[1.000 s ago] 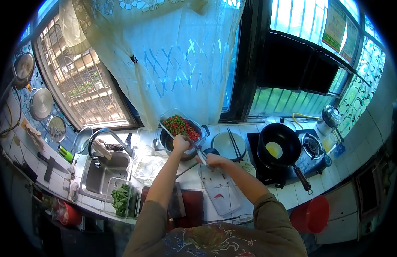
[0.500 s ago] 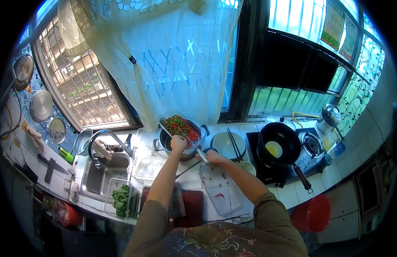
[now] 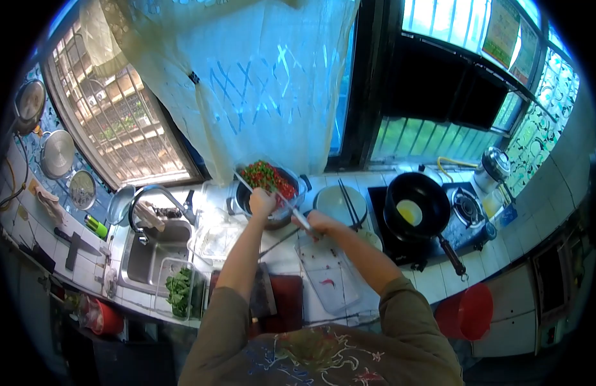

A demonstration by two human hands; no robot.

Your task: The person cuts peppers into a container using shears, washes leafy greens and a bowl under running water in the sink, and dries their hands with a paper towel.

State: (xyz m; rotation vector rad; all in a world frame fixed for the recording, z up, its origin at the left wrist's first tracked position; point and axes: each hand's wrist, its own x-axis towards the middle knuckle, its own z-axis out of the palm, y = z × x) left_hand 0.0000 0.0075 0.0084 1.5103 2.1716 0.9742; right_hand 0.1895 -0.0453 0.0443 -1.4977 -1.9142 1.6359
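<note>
Round dark metal pot with side handles (image 3: 280,223) sits on white-tiled counter (image 3: 436,289), heap of chopped red and green peppers (image 3: 267,177) in or above it. Left hand (image 3: 262,202): fingers curled over near rim, can't tell what they pinch. Right hand (image 3: 320,224): fingers wrapped round near end of long slim pale metal utensil (image 3: 300,217). I'd brace left, keep right strokes short. More room bodyward over translucent rectangular plastic tray (image 3: 340,299); tight right, pale round bowl (image 3: 328,204) just beside, dark chopsticks (image 3: 351,206) across it
</note>
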